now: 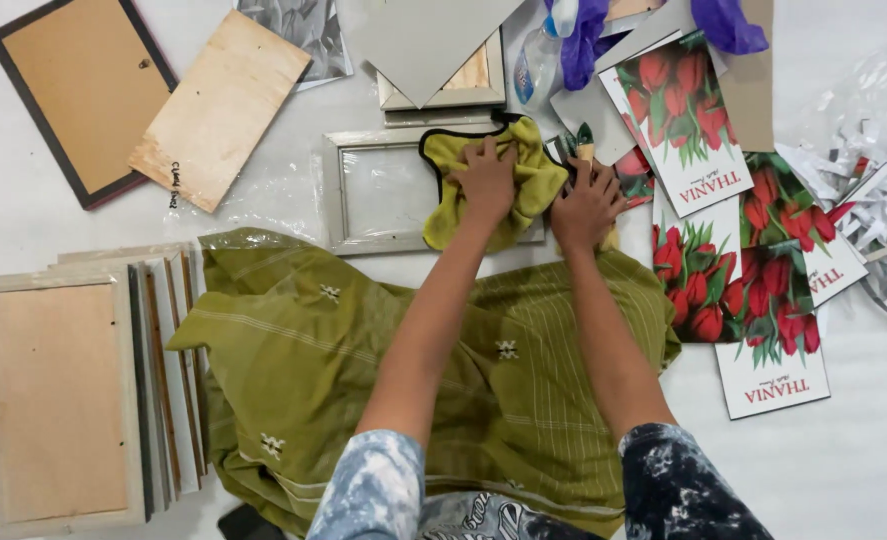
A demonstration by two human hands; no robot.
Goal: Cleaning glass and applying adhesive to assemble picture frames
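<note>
The left hand (485,178) lay flat, fingers spread, pressing a yellow-green microfibre cloth with black trim (528,175) onto the right end of a pale grey wooden picture frame with glass (378,190) (near the white floor's far edge). The right hand (585,205), fingers loosely splayed, rested at the frame's right edge, just beside glossy red tulip prints (698,285)

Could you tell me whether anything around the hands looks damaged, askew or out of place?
The plywood board at upper left has a ragged, chipped lower edge and lies askew. Torn white paper scraps litter the right edge. Otherwise, the left hand presses a yellow cloth onto a grey frame.
</note>
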